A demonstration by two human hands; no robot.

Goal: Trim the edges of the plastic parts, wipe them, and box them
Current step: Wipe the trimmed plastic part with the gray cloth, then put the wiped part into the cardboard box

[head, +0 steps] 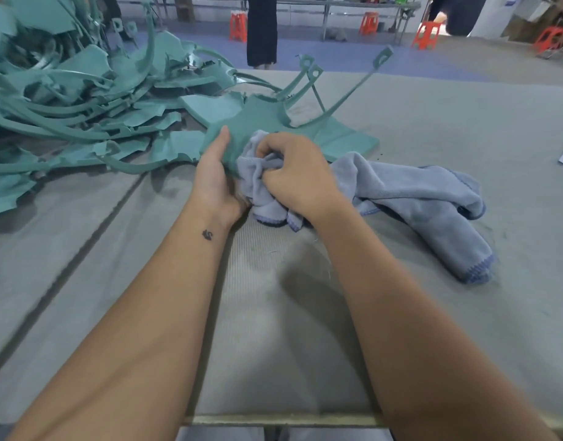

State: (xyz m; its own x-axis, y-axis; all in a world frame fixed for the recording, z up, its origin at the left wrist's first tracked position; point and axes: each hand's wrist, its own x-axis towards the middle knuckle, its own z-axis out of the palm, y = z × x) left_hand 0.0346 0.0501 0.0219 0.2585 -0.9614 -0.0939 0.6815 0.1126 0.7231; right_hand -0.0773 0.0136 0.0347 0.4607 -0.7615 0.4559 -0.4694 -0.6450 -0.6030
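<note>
Two bare forearms reach out over the grey counter [433, 122], and the wiping is on. The right hand [293, 176] has its grip bunched tight round the blue cloth [417, 198], rubbing it against the green plastic part [251, 122] lying flat just ahead. The left hand [211, 173] lies with straight fingers along the part's near edge, pinning it. Best to keep that hold firm, work the cloth outward toward the thin arms, and stay clear of the scrap pile [67, 100] at left.

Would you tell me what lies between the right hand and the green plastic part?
In the head view, the bunched grey-blue cloth lies between the right hand and the green plastic part.
</note>
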